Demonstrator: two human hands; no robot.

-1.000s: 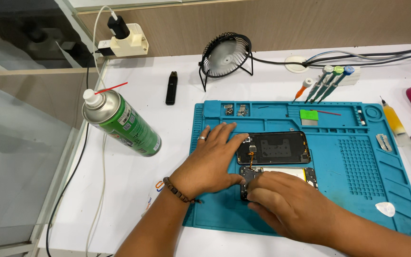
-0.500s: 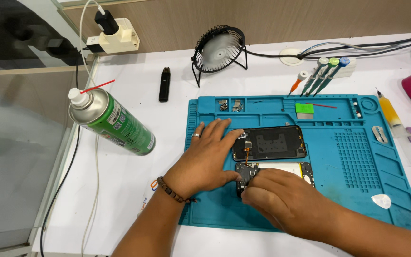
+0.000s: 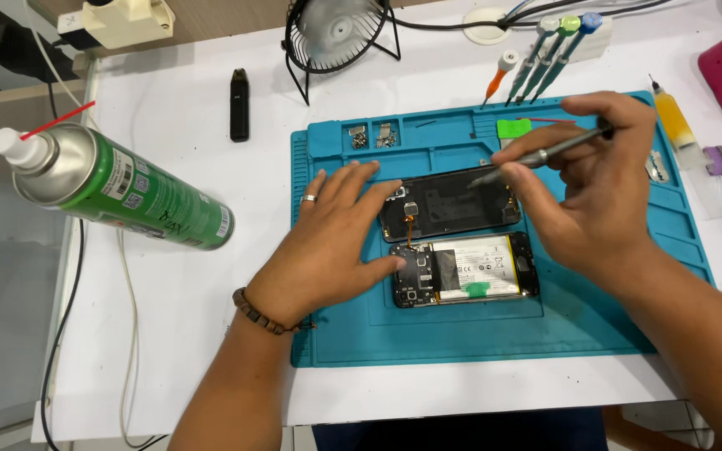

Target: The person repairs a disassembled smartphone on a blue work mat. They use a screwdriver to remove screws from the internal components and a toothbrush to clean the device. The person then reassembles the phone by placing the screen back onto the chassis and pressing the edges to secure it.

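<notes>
Phone, opened into two halves, lies on the blue work mat near the middle of the counter: the dark back shell on the far side, the body with its white battery on the near side, a thin orange flex cable joining them at the left. Left hand rests flat, fingers spread, pinning both halves at their left ends. Right hand grips a slim metal screwdriver in a pencil hold, tip at the shell's far right edge. Good practice, as judged from this view: keep the flat hand's pressure steady so the halves cannot slide apart and strain the cable; hold the tool low and light (a slip toward the battery risks a puncture). Green spray can lies on its side, well apart at left; small fan and spare drivers stand at the far edge.
</notes>
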